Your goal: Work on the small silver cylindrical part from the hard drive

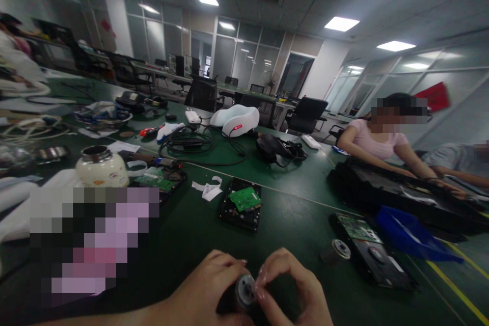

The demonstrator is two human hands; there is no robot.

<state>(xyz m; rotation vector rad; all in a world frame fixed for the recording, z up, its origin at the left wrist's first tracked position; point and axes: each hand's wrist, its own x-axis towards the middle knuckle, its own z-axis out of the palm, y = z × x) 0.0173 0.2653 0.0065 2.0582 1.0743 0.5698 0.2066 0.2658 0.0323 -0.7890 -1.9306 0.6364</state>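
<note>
Near the bottom middle of the head view, my left hand [208,285] is wrapped round a small cylindrical motor [245,290], a grey metal can with holes in its round end. The end tilts up toward me. My right hand [296,282] is closed in a pinch, thumb and forefinger against the right side of the motor's end. Whatever may sit between those fingertips is too small to make out. A similar motor [340,249] lies on the table to the right. Beyond my hands is a black hard drive [239,219] with a green circuit board [245,198] on it.
On the right lie another hard drive [376,260] and a blue plastic piece [412,234]; behind them a person [376,142] works at a large black case. A cream jar [102,170], a pixelated patch, cables [191,140] and a white neck pillow [237,119] are left and ahead.
</note>
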